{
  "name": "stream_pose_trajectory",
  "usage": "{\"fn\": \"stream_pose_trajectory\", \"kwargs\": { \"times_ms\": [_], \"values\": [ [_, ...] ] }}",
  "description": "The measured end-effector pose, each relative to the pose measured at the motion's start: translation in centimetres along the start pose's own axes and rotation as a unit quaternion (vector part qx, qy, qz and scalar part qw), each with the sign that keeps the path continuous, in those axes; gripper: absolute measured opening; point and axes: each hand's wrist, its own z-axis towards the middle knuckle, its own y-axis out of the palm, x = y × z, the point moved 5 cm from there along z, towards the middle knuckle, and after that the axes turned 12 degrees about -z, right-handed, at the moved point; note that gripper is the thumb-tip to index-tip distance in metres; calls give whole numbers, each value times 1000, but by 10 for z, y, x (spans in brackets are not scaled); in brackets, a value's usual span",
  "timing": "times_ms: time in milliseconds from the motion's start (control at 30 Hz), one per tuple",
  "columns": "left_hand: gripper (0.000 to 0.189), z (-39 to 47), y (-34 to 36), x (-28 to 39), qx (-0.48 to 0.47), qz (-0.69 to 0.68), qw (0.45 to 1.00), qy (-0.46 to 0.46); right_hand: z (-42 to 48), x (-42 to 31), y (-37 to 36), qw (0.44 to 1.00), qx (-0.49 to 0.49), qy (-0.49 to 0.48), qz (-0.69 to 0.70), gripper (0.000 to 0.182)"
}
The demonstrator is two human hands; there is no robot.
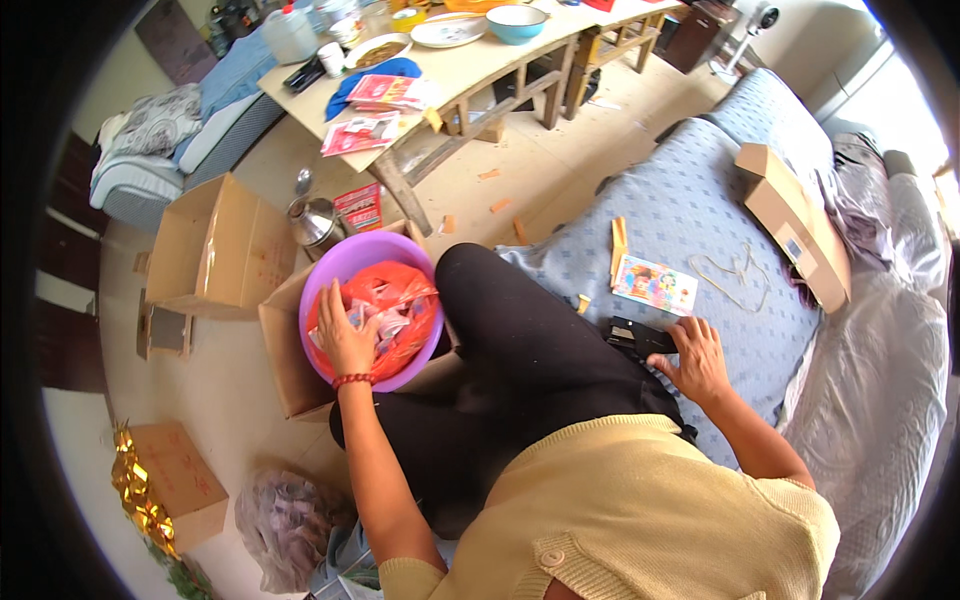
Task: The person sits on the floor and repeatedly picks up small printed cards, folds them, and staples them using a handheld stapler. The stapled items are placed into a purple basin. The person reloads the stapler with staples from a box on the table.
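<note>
My left hand [345,334] reaches into a purple plastic basin [319,281] and rests on a red plastic bag [405,356] with small printed packets [394,322] in it. The basin sits on an open cardboard box [289,375]. My right hand [694,356] lies on the blue patterned sofa cover beside my thigh, its fingers at the end of a black stapler-like tool [637,336]; whether it grips the tool is unclear. Just beyond lie a colourful printed card [655,285] and a folded orange-brown strip [618,247].
An empty cardboard box [247,255] and a metal flask [319,221] stand left of the basin. Ahead, a wooden table [450,67] bears bowls, a jug and red printed packs. On the sofa [697,195] lie a loose string [739,277] and a long carton [799,225].
</note>
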Motion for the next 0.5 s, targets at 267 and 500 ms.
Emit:
{"fn": "stream_pose_trajectory", "kwargs": {
  "times_ms": [267,500],
  "values": [
    [58,-18,-2,101,149,-98,982,59,59,26,-4,988,133,-49,-53,49],
    [25,-65,49,142,-50,-527,838,-131,81,49,13,990,114,-87,-2,14]
  ]
}}
